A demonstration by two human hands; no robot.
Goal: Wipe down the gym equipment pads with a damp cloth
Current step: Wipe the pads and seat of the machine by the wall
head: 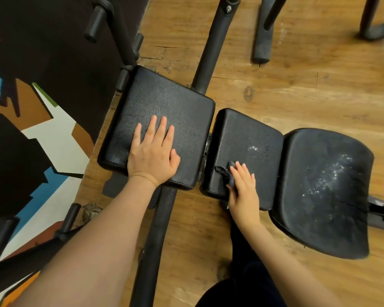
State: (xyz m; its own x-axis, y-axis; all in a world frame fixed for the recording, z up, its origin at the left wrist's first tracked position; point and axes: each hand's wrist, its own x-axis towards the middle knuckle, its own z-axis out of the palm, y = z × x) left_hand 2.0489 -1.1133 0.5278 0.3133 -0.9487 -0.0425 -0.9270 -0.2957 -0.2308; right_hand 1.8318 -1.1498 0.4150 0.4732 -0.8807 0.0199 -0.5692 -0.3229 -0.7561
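One cloth (230, 173) — pinned under right hand (244, 187) on middle pad (251, 138).

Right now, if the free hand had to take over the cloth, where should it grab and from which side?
Probably the bunched dark fold of the cloth sticking out left of the right hand on the middle pad. Come from the left, pinching downward: the rest is pinned flat under the fingers, and the left hand sits on that side.
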